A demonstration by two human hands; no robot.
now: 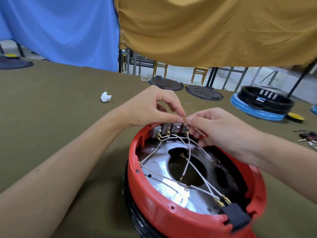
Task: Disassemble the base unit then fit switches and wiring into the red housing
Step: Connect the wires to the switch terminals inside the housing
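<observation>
Nearest the camera, the red housing sits open side up on the olive tablecloth, stacked on a black ring that shows under its left edge. A black plug block is set into its near rim, with brass connectors and white wires running from it across the shiny metal plate inside. The wires cross over the plate's round opening and rise to a row of grey switches fitted along the far wall of the housing.

Just above those switches both hands meet. The left hand pinches a small brass terminal between thumb and forefinger, its other fingers curled. The right hand pinches the same terminal from the other side, its lower fingers bent down over the rightmost switch. Both forearms reach in from the near edge.

Farther out, a crumpled white scrap lies alone on the cloth to the left. Two dark round lids lie side by side near the far table edge, and to the right a black base stands on a blue-wrapped ring, with a yellow disc beside it. Small loose parts lie at the right edge. Behind the table hang a blue cloth and a mustard cloth, with wooden chairs visible beneath.
</observation>
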